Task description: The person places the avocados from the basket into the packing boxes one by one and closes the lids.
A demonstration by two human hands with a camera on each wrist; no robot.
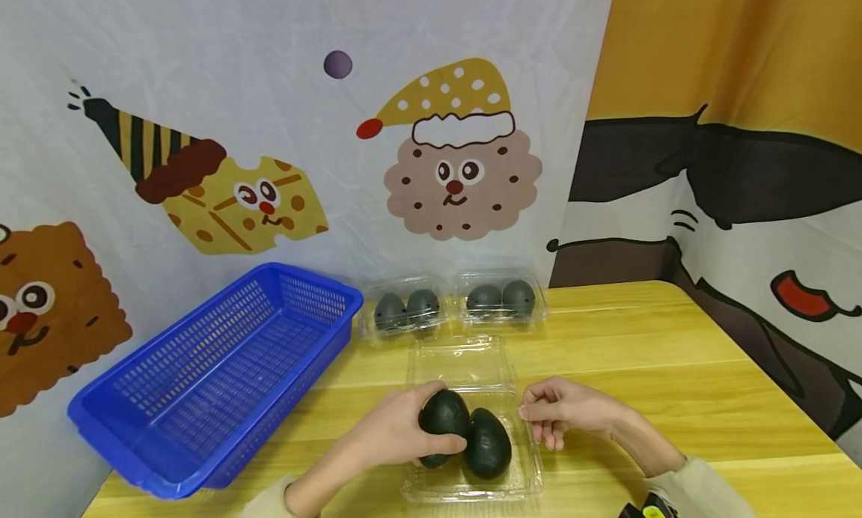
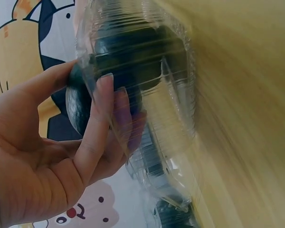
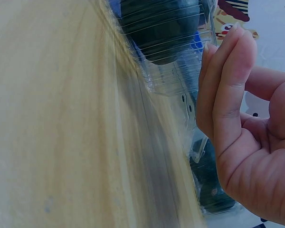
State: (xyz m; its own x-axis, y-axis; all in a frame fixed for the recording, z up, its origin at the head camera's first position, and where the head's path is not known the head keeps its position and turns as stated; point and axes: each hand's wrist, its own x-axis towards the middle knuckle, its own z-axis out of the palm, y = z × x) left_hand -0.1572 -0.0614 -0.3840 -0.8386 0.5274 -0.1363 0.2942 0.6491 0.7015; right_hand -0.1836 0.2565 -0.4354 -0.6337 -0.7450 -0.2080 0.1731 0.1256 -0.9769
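Observation:
A clear plastic clamshell box [image 1: 471,494] stands on the table, its lid [image 1: 461,364] folded back away from me. My left hand [image 1: 393,434] grips one dark green avocado [image 1: 446,412] at the box's left side, thumb on the near side. In the left wrist view, the fingers reach behind the clear wall around this avocado [image 2: 78,102]. Beside it a second avocado [image 1: 488,445] lies in the box. My right hand [image 1: 569,412] is at the box's right rim, fingers loosely bent; in the right wrist view the fingertips [image 3: 237,45] are close beside the clear wall.
A blue perforated plastic basket [image 1: 229,368] stands on the left. Two closed clear boxes, one at the back left [image 1: 406,308] and one at the back right [image 1: 501,301], each hold two avocados. Behind the wooden table [image 1: 626,353] hangs a printed cloth [image 1: 269,39].

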